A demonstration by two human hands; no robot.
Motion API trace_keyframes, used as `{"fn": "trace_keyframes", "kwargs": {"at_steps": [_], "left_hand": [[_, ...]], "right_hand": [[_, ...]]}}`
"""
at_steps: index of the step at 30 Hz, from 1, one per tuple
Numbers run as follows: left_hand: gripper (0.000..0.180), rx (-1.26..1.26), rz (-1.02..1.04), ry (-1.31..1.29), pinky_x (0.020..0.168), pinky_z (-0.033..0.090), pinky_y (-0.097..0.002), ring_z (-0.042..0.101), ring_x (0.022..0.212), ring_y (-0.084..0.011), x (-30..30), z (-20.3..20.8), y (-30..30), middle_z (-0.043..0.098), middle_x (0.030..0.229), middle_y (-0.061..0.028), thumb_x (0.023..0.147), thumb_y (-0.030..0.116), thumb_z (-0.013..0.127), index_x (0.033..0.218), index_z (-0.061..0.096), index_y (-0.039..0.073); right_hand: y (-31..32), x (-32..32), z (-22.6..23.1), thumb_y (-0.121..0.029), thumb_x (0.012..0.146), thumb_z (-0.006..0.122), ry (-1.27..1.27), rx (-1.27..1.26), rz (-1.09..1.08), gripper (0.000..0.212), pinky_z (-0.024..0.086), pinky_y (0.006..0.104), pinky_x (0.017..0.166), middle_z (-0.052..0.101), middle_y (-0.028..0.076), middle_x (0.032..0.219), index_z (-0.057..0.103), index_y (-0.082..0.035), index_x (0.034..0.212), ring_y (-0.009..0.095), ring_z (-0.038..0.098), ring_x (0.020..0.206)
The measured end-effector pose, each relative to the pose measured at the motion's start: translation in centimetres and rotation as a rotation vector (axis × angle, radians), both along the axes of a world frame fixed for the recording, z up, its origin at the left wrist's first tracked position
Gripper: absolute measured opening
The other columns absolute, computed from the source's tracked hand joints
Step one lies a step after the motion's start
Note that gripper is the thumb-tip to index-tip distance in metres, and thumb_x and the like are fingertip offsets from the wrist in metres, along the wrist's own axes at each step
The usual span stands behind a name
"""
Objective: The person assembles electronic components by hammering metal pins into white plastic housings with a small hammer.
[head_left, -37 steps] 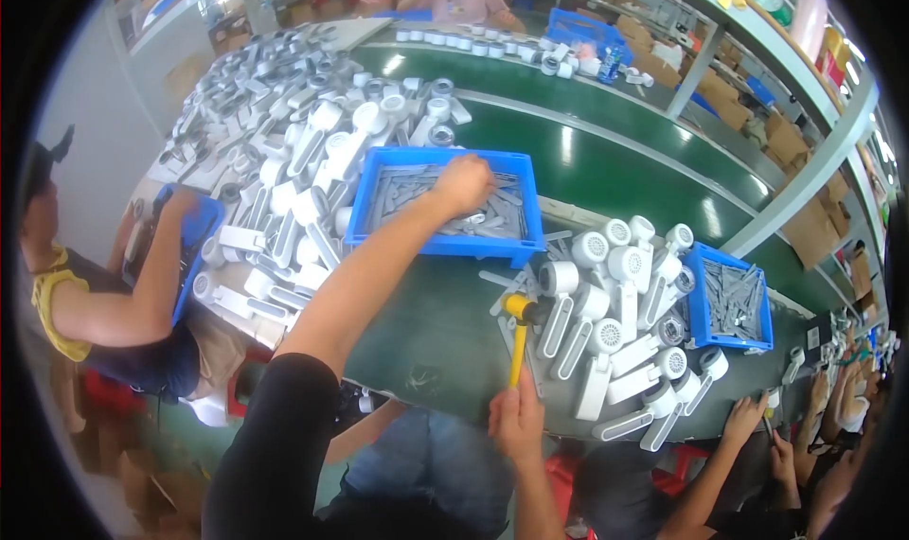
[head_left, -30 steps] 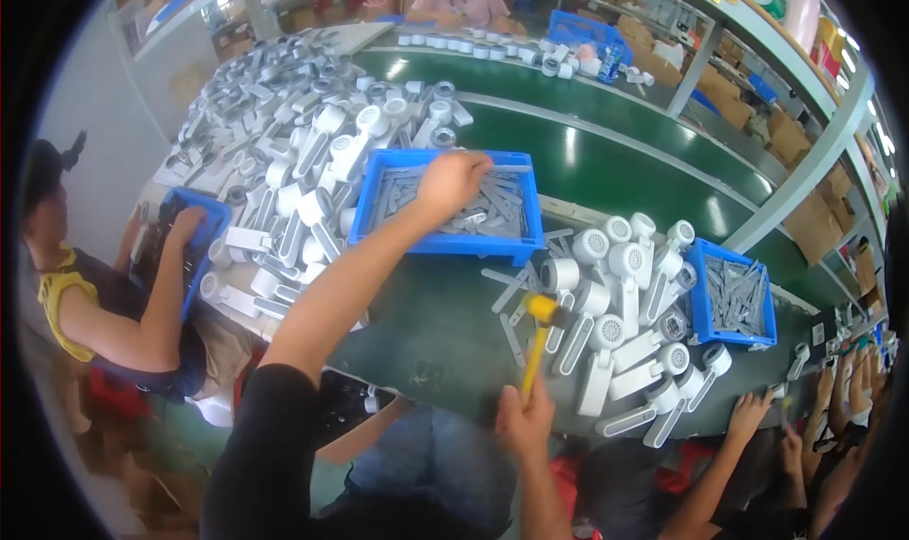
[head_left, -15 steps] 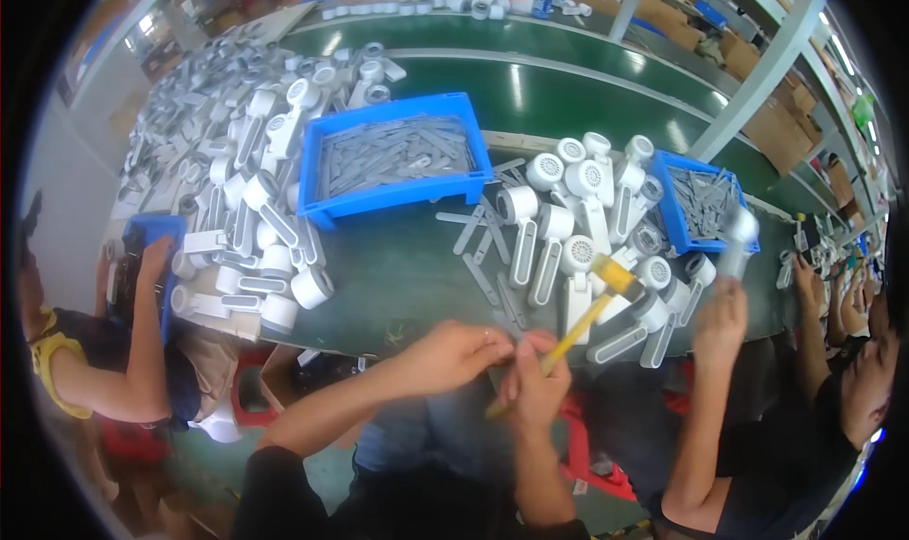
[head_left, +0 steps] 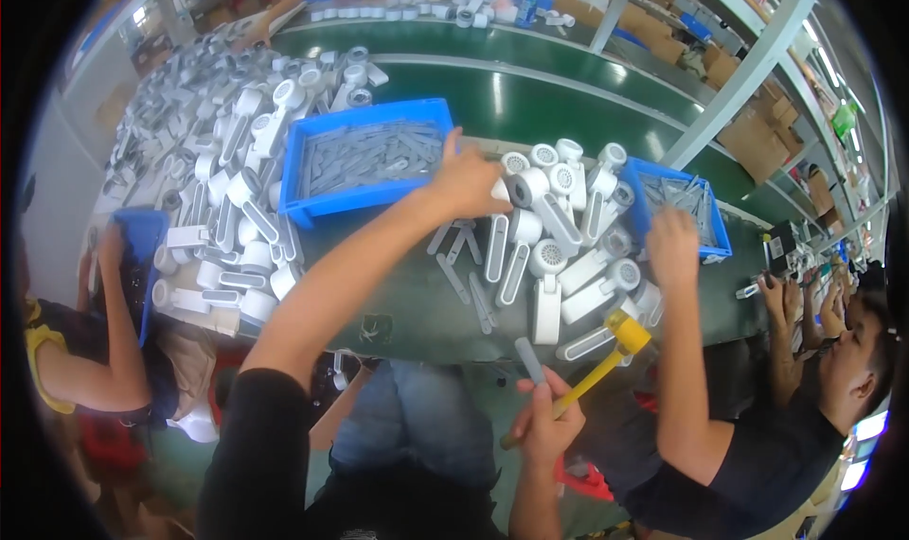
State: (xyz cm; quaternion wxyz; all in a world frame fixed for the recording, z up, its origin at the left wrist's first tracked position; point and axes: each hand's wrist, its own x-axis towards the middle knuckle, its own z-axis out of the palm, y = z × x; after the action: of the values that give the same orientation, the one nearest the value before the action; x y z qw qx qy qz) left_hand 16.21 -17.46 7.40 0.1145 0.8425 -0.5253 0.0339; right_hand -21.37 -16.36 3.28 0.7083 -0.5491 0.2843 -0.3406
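Note:
My left hand [head_left: 469,182] reaches out to the near left side of a pile of white handheld fans. Its fingers bend against the head of one white fan [head_left: 557,220], whose handle slants to the lower right; the fingertips are partly hidden. Close to my body, my right hand [head_left: 552,424] is closed around the handle of a yellow mallet [head_left: 592,381]. The same hand pinches a flat grey strip [head_left: 529,358] that sticks up between thumb and fingers. Several loose grey strips [head_left: 453,277] lie on the dark table below the pile.
A blue bin [head_left: 355,197] of grey strips stands beyond my left forearm. Left of it spreads a large heap of white fans [head_left: 222,275]. A co-worker's hand [head_left: 674,247] is at another blue bin [head_left: 724,250] on the right. A green conveyor [head_left: 530,100] runs behind.
My left hand has left my right hand and stretched forward to the fans. My right hand keeps the mallet and now shows the grey strip upright. The co-worker's hand has moved to the right-hand bin.

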Motion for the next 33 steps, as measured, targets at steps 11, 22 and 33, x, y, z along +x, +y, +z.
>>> {"fn": "trace_keyframes", "kwargs": {"at_steps": [11,22,33], "left_hand": [[0.067,-0.622,-0.053,0.533,0.124,0.030,-0.0544,0.033,0.155,-0.0425,-8.0,-6.8,23.4,0.044,0.153,-0.0178,0.078,-0.007,0.079,0.134,0.051,0.015],[0.050,-0.454,-0.073,0.195,0.127,0.027,-0.0569,0.059,0.132,-0.0291,-6.7,-7.1,23.6,0.073,0.118,-0.0044,0.076,0.024,0.090,0.119,0.072,0.008],[0.077,-0.516,-0.073,0.295,0.129,0.022,-0.0614,0.060,0.130,-0.0282,-6.4,-7.0,23.8,0.074,0.110,-0.0010,0.078,0.026,0.091,0.141,0.049,0.008]], "right_hand": [[-0.3,4.8,1.5,-0.009,0.101,0.070,0.153,0.074,0.240,0.017,0.041,0.0232,0.041,0.073,0.014,0.084,0.068,0.007,0.107,0.009,0.056,0.047],[0.0,16.4,1.6,-0.016,0.101,0.073,0.457,-0.194,0.599,0.028,0.042,0.0223,0.044,0.070,0.005,0.080,0.073,0.001,0.123,0.007,0.058,0.055],[0.1,18.8,0.8,-0.015,0.098,0.075,0.585,-0.507,0.710,0.019,0.041,0.0245,0.053,0.066,-0.001,0.067,0.079,-0.004,0.113,0.005,0.055,0.057]]}}
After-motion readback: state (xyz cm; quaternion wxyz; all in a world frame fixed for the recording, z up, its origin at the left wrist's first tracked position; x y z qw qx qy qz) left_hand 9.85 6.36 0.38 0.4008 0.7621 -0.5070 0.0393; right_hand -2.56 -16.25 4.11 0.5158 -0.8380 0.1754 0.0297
